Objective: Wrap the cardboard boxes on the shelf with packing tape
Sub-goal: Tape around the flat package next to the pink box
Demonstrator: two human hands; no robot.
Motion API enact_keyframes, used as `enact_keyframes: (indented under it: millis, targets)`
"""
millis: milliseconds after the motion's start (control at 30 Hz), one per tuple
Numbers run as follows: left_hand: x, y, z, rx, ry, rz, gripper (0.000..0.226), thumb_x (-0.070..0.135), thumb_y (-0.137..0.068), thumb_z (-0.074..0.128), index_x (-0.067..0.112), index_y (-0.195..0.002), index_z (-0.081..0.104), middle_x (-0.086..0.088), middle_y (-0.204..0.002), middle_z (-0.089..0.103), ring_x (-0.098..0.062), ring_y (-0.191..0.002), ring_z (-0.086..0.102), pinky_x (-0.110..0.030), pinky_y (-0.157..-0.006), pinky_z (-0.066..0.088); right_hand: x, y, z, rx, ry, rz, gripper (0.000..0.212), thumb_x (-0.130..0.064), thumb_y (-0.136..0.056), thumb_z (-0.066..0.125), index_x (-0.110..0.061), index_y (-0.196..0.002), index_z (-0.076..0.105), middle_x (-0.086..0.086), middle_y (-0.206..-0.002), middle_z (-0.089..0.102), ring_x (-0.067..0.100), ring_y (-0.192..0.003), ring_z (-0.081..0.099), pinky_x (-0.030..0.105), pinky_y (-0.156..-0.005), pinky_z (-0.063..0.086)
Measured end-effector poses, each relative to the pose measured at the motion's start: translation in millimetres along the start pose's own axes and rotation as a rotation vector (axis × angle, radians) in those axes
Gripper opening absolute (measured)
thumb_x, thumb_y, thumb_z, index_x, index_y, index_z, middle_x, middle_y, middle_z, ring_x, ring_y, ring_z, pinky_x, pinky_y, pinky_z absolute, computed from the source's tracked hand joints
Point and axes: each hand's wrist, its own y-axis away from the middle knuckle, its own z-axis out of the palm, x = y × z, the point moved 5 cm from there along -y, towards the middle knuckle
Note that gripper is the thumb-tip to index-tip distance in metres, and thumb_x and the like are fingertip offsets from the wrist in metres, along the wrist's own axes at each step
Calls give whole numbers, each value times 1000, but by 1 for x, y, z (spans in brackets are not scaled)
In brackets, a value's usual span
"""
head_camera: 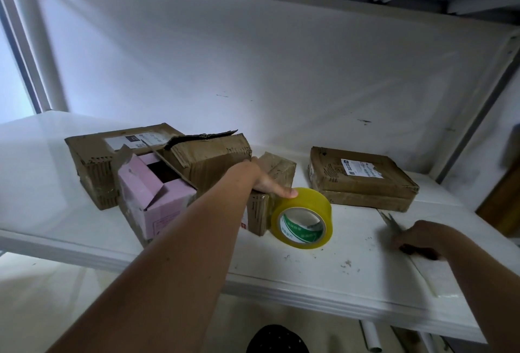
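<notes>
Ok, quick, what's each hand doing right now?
Left hand: on the small box, thumb touching the tape roll; grip can't be told.
Right hand: gripping the scissors.

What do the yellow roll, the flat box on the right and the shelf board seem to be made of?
Yellow roll: glossy translucent plastic tape, judging by its sheen, on a green-and-white printed core, probably card. Flat box: brown corrugated cardboard, matte, with fluted edges showing and a white paper label. Shelf board: smooth white, slightly glossy; painted metal or laminate, cannot tell which.

My only view sits on the head, looking forward and down along both forearms. It faces the white shelf [84, 138] close up, back wall [253, 57] behind.
</notes>
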Motion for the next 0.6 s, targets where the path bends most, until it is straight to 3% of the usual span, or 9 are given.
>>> enact_keyframes:
  millis: [133, 200, 267, 367, 500, 600]
  targets:
    - [0, 2, 0, -6, 7, 17, 111, 69, -76, 58, 13, -153, 0, -15, -160, 1, -38, -145, 9, -48, -113, 20, -15, 23, -5, -358, -434, -136, 43, -24, -67, 82, -10, -102, 61, 14, -107, 60, 28, -93, 56, 34, -77, 46]
    - [1, 1, -1, -1, 4, 26, 110, 68, -77, 58, 14, -153, 0, -14, -160, 1, -38, -145, 8, -48, -113, 20, -31, 31, -12, -454, -626, -295, 43, -29, -65, 78, -8, -98, 61, 13, -95, 63, 23, -83, 59, 32, -70, 47]
    - [0, 0, -1, 3, 3, 23, 112, 69, -75, 59, 15, -153, 0, -14, -160, 0, -38, -145, 8, -48, -113, 21, -51, 41, -16, -499, -739, -422, 45, -37, -69, 69, -8, -101, 60, 12, -89, 63, 18, -77, 59, 25, -61, 47]
    - [-1, -1, -1, 25, 9, 10, 116, 70, -73, 61, 15, -153, -2, -14, -160, 0, -38, -145, 9, -49, -113, 21, -80, 54, -14, -544, -858, -490, 50, -44, -77, 56, -8, -111, 59, 11, -95, 67, 17, -82, 63, 21, -57, 53]
    - [-7, -4, -1, 134, 89, -48, 133, 76, -64, 65, 13, -151, -14, -12, -159, -13, -37, -146, 1, -52, -115, 19, -120, 81, -13, -626, -976, -602, 45, -43, -79, 54, -12, -110, 62, 11, -101, 67, 18, -90, 62, 18, -60, 53]
    - [-11, -7, 0, 208, 179, -100, 142, 78, -60, 66, 11, -148, -23, -11, -158, -19, -38, -146, 0, -56, -114, 22, -142, 100, -13, -620, -957, -687, 52, -38, -80, 57, -18, -129, 55, 12, -107, 61, 18, -94, 58, 20, -65, 50]
